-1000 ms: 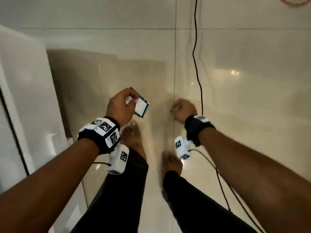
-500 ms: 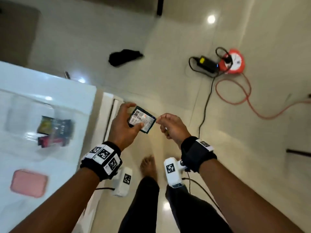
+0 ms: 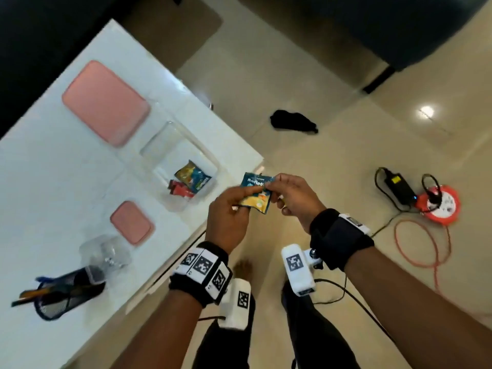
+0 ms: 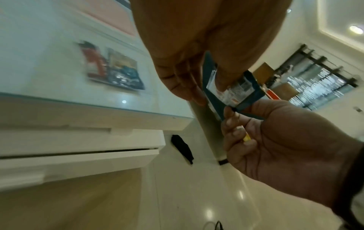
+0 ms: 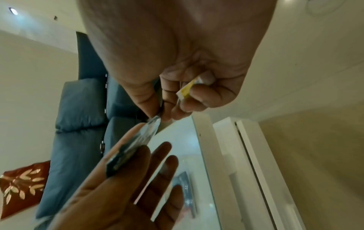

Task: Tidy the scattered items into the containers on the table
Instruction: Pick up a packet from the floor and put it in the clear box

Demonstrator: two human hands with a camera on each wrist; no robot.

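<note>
A teal and yellow sachet (image 3: 256, 194) hangs in the air just off the white table's (image 3: 53, 182) right edge, held by both hands. My left hand (image 3: 239, 198) pinches its lower part between thumb and fingers. My right hand (image 3: 282, 190) pinches its upper corner with thumb and forefinger. The right wrist view shows a small yellow piece (image 5: 185, 91) tucked in the right hand's other curled fingers. A clear container (image 3: 170, 145) on the table holds a similar teal sachet (image 3: 193, 177) and a red one (image 3: 181, 189), just left of the hands.
A large pink lid (image 3: 105, 102) and a small pink lid (image 3: 132, 222) lie on the table. A small clear tub (image 3: 106, 253) and a mesh pen holder (image 3: 66, 291) lie near the front. On the floor are a black item (image 3: 292, 122), a power adapter (image 3: 399, 186) and an orange cable reel (image 3: 439, 206).
The head view swung from the floor to the table. Both hands rose toward the table's edge. The sachet turned printed face up, and the right hand now pinches its corner.
</note>
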